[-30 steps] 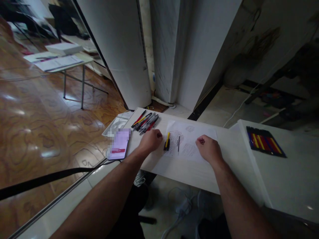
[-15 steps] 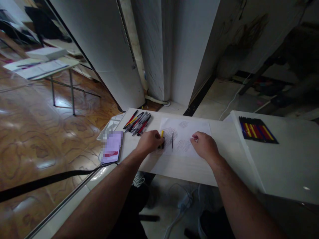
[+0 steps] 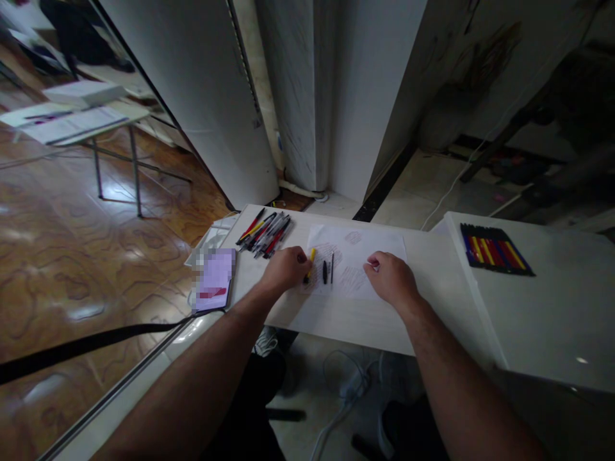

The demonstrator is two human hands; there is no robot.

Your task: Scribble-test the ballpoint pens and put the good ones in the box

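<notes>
My left hand is closed at the left edge of a white sheet of paper, its fingertips on a yellow pen barrel with a dark lower end. Just right of these fingers a short black pen part lies on the paper. Beside it is a thin dark pen refill, roughly parallel. Over the right side of the sheet my right hand has thumb and fingers pinched together; whatever they hold is too small to make out. Patches of reddish scribble mark the paper.
A pile of pens lies at the table's back left, near a phone. On the higher white surface at right is a pack of coloured pens. Cables run on the floor below the table.
The black pen part, before against my left fingers, now lies apart from them beside the refill. My right hand has shifted slightly left. The yellow barrel stays at my left fingertips.
</notes>
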